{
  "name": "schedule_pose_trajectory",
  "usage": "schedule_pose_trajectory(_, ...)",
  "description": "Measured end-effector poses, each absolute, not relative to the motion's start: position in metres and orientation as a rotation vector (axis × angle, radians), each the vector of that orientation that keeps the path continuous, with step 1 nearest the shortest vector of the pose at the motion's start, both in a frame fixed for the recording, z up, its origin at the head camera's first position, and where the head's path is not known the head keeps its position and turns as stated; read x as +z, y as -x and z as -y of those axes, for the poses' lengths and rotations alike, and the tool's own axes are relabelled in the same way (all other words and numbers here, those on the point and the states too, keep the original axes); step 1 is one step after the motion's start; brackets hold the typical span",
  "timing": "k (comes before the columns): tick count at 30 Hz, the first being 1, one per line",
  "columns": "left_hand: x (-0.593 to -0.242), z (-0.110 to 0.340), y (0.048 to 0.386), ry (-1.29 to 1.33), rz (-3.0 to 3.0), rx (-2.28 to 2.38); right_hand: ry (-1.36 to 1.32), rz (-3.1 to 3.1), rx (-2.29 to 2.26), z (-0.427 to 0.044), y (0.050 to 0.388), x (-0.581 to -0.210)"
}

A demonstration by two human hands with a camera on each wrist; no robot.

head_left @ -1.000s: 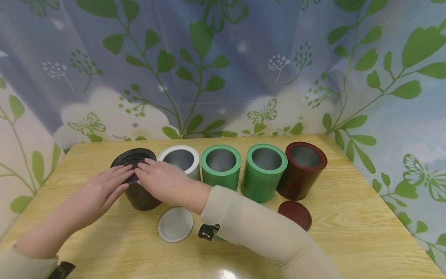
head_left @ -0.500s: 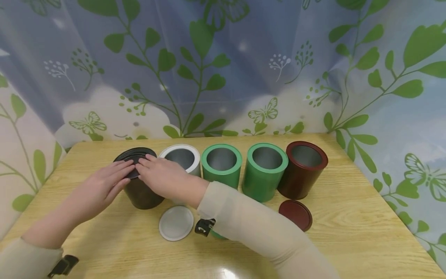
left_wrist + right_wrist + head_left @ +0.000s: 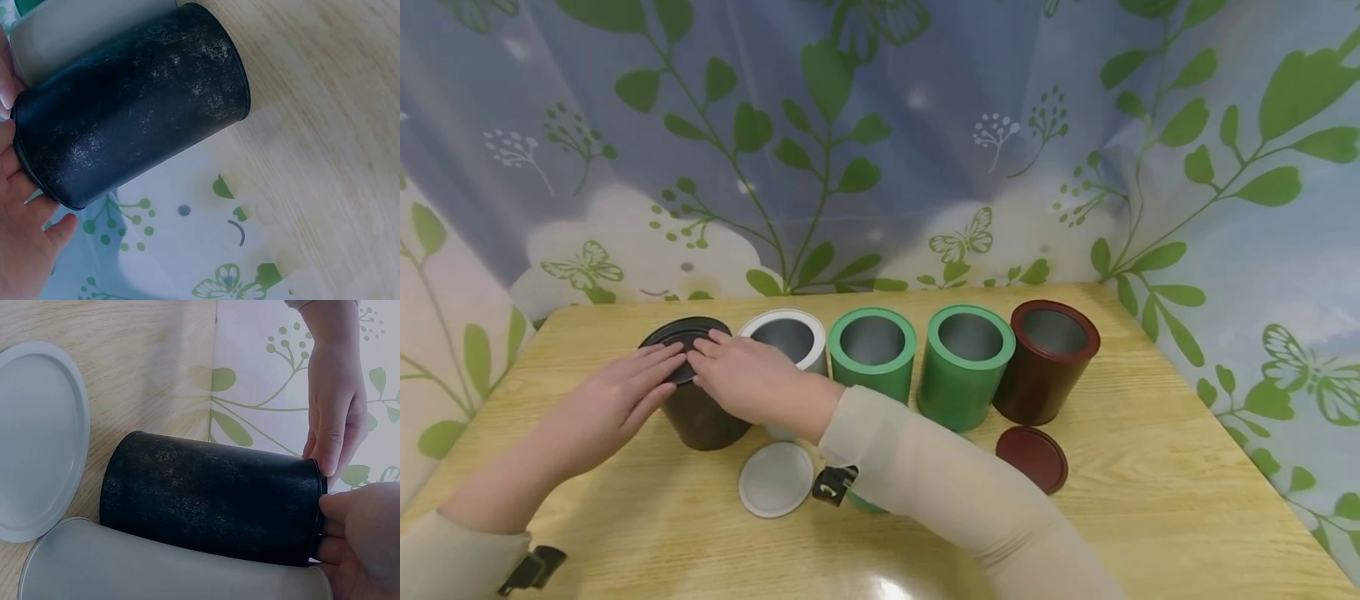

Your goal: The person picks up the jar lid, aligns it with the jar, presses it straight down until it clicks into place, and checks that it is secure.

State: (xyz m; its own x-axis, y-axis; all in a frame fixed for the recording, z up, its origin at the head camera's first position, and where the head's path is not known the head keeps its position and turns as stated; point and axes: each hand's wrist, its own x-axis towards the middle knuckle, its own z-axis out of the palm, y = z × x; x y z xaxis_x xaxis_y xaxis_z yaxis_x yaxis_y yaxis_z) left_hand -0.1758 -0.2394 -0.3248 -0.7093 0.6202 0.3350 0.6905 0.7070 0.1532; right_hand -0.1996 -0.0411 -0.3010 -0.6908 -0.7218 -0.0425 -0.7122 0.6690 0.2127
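Observation:
The black can stands upright at the left end of a row, a black lid on its top. My left hand lies with extended fingers on the lid's near left part. From the right, my right hand rests its fingers on the same lid, the fingertips of both hands close together. In the left wrist view the scuffed black can shows, with my left hand at its top rim. The right wrist view has both hands at the can's top end.
Right of the black can stand a white can, two green cans and a dark red can, all lidless. A white lid and a dark red lid lie in front; a green lid is mostly under my right sleeve.
Both hands stay on the black lid, which sat tilted and now looks more level with the rim. The left forearm has shifted slightly.

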Motion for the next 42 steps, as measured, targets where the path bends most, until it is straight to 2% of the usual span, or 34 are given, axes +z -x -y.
schedule_pose_trajectory(18,-0.325,0.245,0.183,1.052,2.662,-0.393,-1.205,2.907,-0.347,0.049,0.204,-0.296)
schedule_pose_trajectory(26,-0.325,0.244,0.191,0.973,2.665,-0.477,-1.130,2.934,-0.342,0.050,0.209,-0.298)
schedule_pose_trajectory(42,-0.316,0.239,0.197,0.972,2.973,-0.389,-1.030,3.025,-0.340,0.049,0.212,-0.303)
